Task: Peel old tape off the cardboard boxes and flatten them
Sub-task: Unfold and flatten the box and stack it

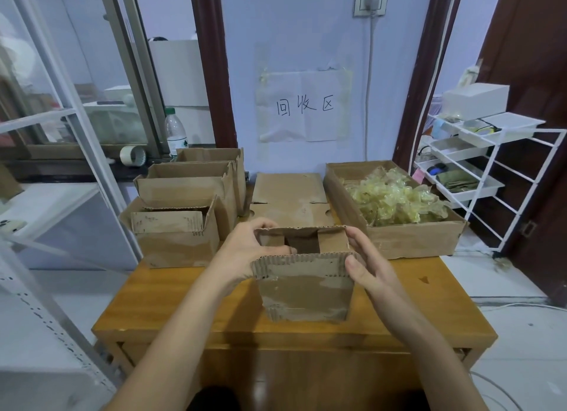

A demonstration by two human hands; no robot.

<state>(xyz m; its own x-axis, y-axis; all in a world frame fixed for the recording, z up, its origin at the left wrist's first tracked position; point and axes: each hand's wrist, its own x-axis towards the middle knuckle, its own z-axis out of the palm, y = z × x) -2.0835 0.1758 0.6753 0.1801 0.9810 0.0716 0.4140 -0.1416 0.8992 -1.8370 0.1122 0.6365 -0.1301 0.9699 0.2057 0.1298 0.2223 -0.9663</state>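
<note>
A small open cardboard box [305, 291] is held above the middle of the wooden table [171, 306], its top flaps standing open. My left hand [248, 251] grips its left side with fingers curled over the rim. My right hand [365, 260] grips its right side. Behind it a flattened box [290, 197] lies on the table. At the left stand three open boxes: a small one [176, 235] in front, a larger one [190, 180] behind it, and another [211, 155] at the back. No tape is visible on the held box.
A wide shallow cardboard box [411, 238] at the right holds a heap of peeled yellowish tape [395, 200]. A tape roll [132, 155] and a water bottle [175, 132] sit on the left ledge. A white wire rack [503, 177] stands at the right. A paper sign [303, 106] hangs on the wall.
</note>
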